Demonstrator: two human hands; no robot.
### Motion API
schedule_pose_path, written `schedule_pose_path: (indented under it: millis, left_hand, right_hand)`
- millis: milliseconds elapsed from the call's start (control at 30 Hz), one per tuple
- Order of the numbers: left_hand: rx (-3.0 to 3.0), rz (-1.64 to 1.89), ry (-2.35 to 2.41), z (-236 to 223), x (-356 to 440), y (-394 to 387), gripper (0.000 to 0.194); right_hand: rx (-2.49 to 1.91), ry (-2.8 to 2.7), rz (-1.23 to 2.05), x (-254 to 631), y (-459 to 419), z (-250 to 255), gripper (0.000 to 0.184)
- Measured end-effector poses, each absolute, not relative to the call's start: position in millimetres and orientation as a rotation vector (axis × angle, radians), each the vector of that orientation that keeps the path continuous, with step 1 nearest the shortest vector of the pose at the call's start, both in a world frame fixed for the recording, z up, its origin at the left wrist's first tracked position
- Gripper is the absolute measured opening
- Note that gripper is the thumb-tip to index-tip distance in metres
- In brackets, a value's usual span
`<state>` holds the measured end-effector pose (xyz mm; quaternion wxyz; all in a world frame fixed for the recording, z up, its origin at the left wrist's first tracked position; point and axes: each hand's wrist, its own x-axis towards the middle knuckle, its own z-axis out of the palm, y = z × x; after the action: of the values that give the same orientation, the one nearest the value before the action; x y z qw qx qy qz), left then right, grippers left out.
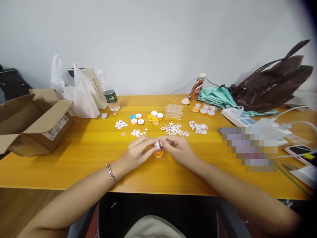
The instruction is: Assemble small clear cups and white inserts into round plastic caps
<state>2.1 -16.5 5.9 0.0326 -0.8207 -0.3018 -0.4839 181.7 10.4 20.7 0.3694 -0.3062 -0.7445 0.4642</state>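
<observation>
My left hand (138,151) and my right hand (180,151) meet near the front middle of the table. Their fingertips pinch a small white plastic piece (157,144) between them; its exact shape is partly covered by the fingers. Just below, an orange round cap (158,154) with a pale rim rests on the wood. Beyond my left hand are small white discs (136,133) and white button-like pieces (121,124). White openwork plastic pieces (173,129) lie beyond my right hand, with clear cups (174,111) behind them. Round caps (155,120) in white, yellow and teal stand mid-table.
An open cardboard box (37,122), white plastic bag (83,96) and water bottle (110,96) stand left. At right are capped clear cups (208,109), a brown drink bottle (197,87), teal cloth (218,96), brown bag (269,82), power strip (237,115) and a pixelated area.
</observation>
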Motion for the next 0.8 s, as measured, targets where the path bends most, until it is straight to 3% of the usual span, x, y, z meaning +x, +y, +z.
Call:
schedule_pose_path:
  millis: [367, 700, 800]
  left_hand:
    - [-2.548, -1.519, -0.999, 7.7, 3.1, -12.3, 0.018]
    - [-2.467, -1.269, -1.006, 0.3, -0.7, -7.9, 0.018]
    - [-2.469, -1.202, -1.044, -2.1, -1.8, -7.0, 0.02]
  right_hand:
    - [-0.797, -1.776, 1.454, 181.6, 22.2, 19.8, 0.012]
    - [-0.864, -1.673, 1.664, 180.6, 28.1, 17.3, 0.01]
    - [-0.899, -1.792, 1.505, 181.8, 27.7, 16.9, 0.01]
